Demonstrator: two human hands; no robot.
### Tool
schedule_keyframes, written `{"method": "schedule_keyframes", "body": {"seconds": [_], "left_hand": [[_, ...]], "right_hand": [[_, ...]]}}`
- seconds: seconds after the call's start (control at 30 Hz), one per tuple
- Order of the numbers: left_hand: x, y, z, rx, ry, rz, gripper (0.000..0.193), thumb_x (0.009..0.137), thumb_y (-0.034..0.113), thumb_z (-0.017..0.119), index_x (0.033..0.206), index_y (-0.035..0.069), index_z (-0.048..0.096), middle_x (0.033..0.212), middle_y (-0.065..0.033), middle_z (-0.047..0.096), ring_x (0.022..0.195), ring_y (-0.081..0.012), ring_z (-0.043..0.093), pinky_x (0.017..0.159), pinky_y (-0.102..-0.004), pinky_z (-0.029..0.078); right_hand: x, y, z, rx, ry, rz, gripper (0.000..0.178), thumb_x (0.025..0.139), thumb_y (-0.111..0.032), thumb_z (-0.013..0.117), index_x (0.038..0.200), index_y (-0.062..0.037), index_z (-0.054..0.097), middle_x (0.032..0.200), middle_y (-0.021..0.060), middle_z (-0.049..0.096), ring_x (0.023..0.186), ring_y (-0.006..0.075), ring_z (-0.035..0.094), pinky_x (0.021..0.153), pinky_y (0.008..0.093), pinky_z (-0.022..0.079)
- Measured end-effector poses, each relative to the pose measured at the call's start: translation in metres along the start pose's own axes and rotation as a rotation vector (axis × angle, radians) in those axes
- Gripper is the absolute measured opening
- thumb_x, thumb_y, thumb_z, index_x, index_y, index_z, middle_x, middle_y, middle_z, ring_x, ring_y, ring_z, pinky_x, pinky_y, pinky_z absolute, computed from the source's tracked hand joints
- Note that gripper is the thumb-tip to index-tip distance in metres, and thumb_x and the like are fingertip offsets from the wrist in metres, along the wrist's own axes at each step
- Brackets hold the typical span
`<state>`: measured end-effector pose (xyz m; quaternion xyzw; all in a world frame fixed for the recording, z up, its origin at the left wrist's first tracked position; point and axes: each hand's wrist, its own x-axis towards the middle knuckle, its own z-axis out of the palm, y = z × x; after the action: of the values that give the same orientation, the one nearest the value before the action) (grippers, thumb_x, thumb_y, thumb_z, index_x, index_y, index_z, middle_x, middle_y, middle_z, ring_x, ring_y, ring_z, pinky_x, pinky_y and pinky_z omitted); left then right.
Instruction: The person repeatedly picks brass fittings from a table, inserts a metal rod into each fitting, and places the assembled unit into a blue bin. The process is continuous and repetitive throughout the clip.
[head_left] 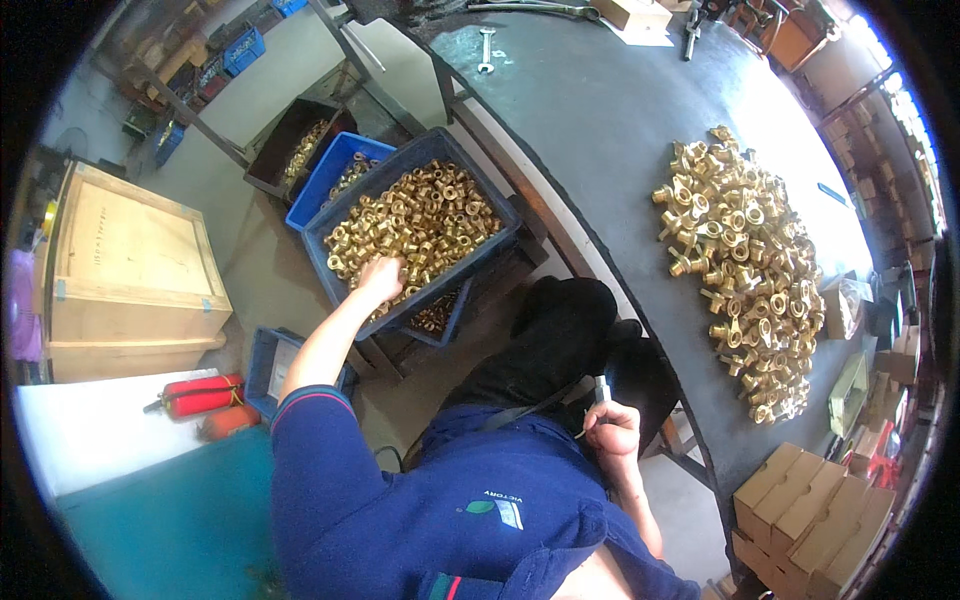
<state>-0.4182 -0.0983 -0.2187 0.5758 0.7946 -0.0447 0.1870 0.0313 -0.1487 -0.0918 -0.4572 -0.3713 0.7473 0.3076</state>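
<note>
My left hand [382, 278] reaches into the near edge of a blue-grey plastic crate [322, 262] heaped with brass fittings [420, 215]. Its fingers are curled down among the parts, and whatever they grip is hidden. In front of my lap, my right hand [613, 432] is closed around a small pale, silvery cylindrical piece [602, 388] that sticks up from the fist; its kind is not clear. To my right, a large heap of brass fittings with ring-shaped ends [745, 270] lies on the dark worktable [590, 130].
Beyond the crate stand a blue bin [300, 213] and a dark box [262, 170] with metal parts. Wooden crate [135, 250] and red fire extinguisher [205, 395] are at left. An open-end wrench [487, 50] lies on the table; cardboard boxes [810, 510] stack at lower right.
</note>
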Motion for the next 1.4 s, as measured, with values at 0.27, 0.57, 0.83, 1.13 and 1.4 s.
{"method": "schedule_keyframes", "body": {"seconds": [0.27,0.57,0.83,1.13,1.4], "left_hand": [[0.035,-0.013,0.025,0.375,-0.127,0.372,0.017,0.061,0.011,0.06,0.078,0.007,0.059,0.076,-0.0139,0.063,0.078,-0.0323,0.062,0.066,-0.0423,0.049],[0.009,0.001,-0.007,0.426,-0.115,0.371,0.016,0.064,0.016,0.059,0.078,0.008,0.063,0.077,-0.0119,0.064,0.077,-0.0279,0.063,0.068,-0.0395,0.05],[0.019,0.0,0.005,0.441,-0.138,0.255,0.017,0.067,0.019,0.057,0.077,0.008,0.063,0.078,-0.0122,0.065,0.077,-0.0273,0.064,0.068,-0.0393,0.05],[0.027,0.017,0.002,0.531,0.015,0.477,0.018,0.066,0.016,0.058,0.083,0.011,0.059,0.068,-0.0093,0.062,0.072,-0.0271,0.062,0.093,-0.0481,0.037],[-0.004,0.084,-0.062,-1.509,-0.368,0.028,0.016,0.082,0.004,0.055,0.094,-0.005,0.059,0.079,-0.0151,0.064,0.072,-0.0242,0.064,0.068,-0.0379,0.055]], "right_hand": [[-0.004,0.011,0.007,-0.028,0.067,-0.046,0.016,0.054,0.004,0.046,0.064,0.004,0.058,0.057,0.0064,0.052,0.041,0.01,0.041,0.04,0.0207,0.028],[-0.007,0.009,0.007,0.022,0.076,0.003,0.016,0.056,0.005,0.045,0.065,0.0036,0.058,0.054,0.0042,0.051,0.04,0.0077,0.04,0.039,0.0197,0.027],[-0.008,0.009,0.008,0.021,0.063,0.016,0.013,0.059,0.004,0.046,0.066,0.0025,0.058,0.054,0.0028,0.05,0.04,0.0067,0.038,0.039,0.019,0.025],[-0.006,0.008,0.011,-0.017,0.037,-0.008,0.015,0.059,0.005,0.046,0.066,0.0013,0.058,0.056,0.0021,0.051,0.042,0.0061,0.039,0.04,0.019,0.025],[-0.004,-0.008,0.011,-0.481,-0.068,-0.103,0.012,0.058,-0.006,0.053,0.068,-0.0021,0.059,0.062,0.0061,0.053,0.061,0.0129,0.05,0.055,0.0275,0.038]]}}
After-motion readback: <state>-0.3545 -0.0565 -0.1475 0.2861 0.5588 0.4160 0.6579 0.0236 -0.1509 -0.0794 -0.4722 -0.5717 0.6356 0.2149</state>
